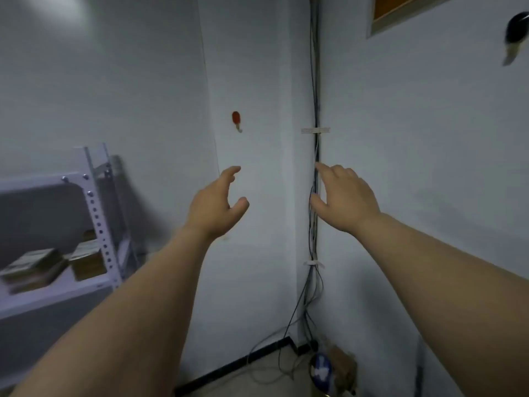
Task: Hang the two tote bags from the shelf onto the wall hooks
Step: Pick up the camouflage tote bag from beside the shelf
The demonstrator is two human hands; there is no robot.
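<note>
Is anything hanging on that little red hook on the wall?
No, the red hook is empty. Only bare white wall surrounds it, and no bag or strap hangs there.

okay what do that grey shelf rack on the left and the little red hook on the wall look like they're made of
The pale grey shelf rack looks like painted steel: its upright shows a row of punched holes and bolt heads at the corner. The small red wall hook seems to have a glossy red plastic base with a pale hook below; blur leaves that uncertain.
</note>
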